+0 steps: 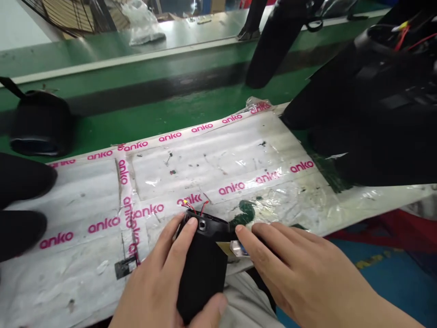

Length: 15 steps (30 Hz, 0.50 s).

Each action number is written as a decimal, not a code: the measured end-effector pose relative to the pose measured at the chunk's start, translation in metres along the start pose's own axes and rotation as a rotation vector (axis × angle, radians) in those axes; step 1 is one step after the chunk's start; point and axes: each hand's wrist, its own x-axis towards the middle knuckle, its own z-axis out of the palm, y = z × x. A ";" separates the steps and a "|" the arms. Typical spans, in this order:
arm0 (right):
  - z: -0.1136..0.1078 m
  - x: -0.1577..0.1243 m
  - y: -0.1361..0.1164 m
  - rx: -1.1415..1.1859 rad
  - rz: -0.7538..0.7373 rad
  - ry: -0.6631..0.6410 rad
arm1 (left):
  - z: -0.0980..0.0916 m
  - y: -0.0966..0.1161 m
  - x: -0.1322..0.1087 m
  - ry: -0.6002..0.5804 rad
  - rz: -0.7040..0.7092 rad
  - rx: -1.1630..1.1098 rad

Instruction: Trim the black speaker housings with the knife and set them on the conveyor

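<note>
My left hand grips a black tube-shaped housing with a dark fabric-like sleeve and a plastic rim on top. Its thumb lies across the near side, the index finger at the rim. Thin red wires with small yellow and red ends stick out of the top, and a small round socket shows in the rim. My right hand is just right of the housing, fingers loosely extended, index tip close to the rim; whether it touches is unclear. Beneath that finger lies a shiny silver and blue thing, partly hidden.
A white work mat edged with pink-lettered tape covers the green bench. Black housings stand at left, with a large black piece and red wires at right. A clear plastic bag lies at the back.
</note>
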 end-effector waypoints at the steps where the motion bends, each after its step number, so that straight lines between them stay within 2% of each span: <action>1: 0.000 0.001 0.001 -0.011 -0.004 0.009 | 0.001 0.003 0.000 0.001 -0.018 0.014; 5: 0.002 0.003 0.001 0.018 -0.004 0.035 | 0.000 0.015 -0.003 -0.021 -0.132 0.042; 10: 0.006 0.006 0.003 0.039 -0.021 0.020 | 0.000 0.018 -0.005 -0.044 -0.130 -0.019; 12: 0.005 0.005 0.004 0.037 -0.019 0.018 | 0.001 0.018 -0.004 -0.032 -0.157 -0.131; 15: 0.002 0.002 0.005 0.042 -0.014 -0.020 | 0.008 0.018 0.004 -0.007 -0.309 -0.376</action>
